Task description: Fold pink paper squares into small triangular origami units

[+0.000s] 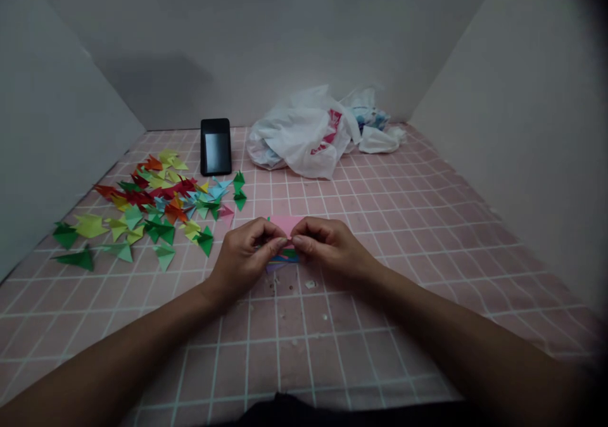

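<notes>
Dead centre, a small bundle of folded origami paper (285, 240): pink sheet on top, blue and green layers showing below, a sliver of lilac at the lower edge. Left hand (244, 256) curled shut, pinching the bundle from one side. Right hand (332, 246) closed on it from the other, fingertips (295, 239) almost meeting those of the left over the middle. Exact fold hidden behind the fingers. Just below the hands, pale paper scraps (310, 284) on a pink mat (304, 363) with a white grid. Next to the left hand, a dark green folded piece (205, 241), near but not touching, at the edge of a wide spread of folded paper shapes (156, 205) in red, yellow, green and blue. Farther off, a black smartphone (216, 147) leaning upright, then a crumpled white plastic bag (299, 139) with pink print, and a white cloth (375, 140) beside it. Well apart to the right, a white side board (513, 110), with a matching board (61, 116) on the left and a grey back wall (256, 47) behind everything.
</notes>
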